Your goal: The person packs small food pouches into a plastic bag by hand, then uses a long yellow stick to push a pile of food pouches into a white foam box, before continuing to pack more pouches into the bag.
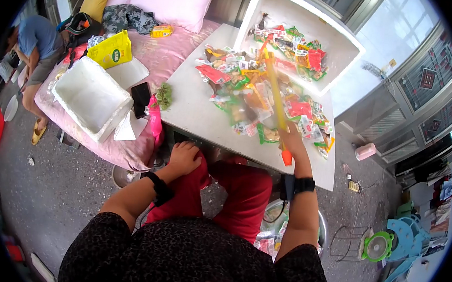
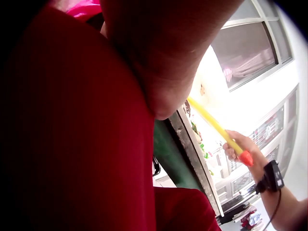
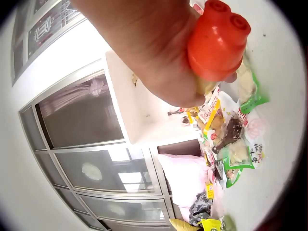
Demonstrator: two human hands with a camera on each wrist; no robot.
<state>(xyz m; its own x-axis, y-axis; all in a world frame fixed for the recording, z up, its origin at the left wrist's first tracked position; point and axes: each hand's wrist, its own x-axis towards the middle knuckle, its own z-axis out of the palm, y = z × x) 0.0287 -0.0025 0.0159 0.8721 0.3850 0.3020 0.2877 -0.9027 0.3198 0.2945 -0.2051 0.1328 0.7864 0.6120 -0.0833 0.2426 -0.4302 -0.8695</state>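
My right hand (image 1: 290,138) grips a long yellow stick (image 1: 275,89) near its lower end, above the table. An orange-red cap (image 3: 219,41) with two round knobs sticks out of the fist, large in the right wrist view. The stick's far end reaches over many small printed food packets (image 1: 236,73) heaped on the white table (image 1: 192,99). Part of the scene just left of the stick is blurred. My left hand (image 1: 184,158) rests on the knee of the red trousers (image 2: 96,130), holding nothing.
A white foam box (image 1: 343,42) lies tipped toward me at the table's back, packets inside. Another foam box (image 1: 92,100) sits on the pink bed, beside a black phone (image 1: 140,99). Below my right arm stands a metal basin (image 1: 322,226) of packets. A person (image 1: 39,44) bends at far left.
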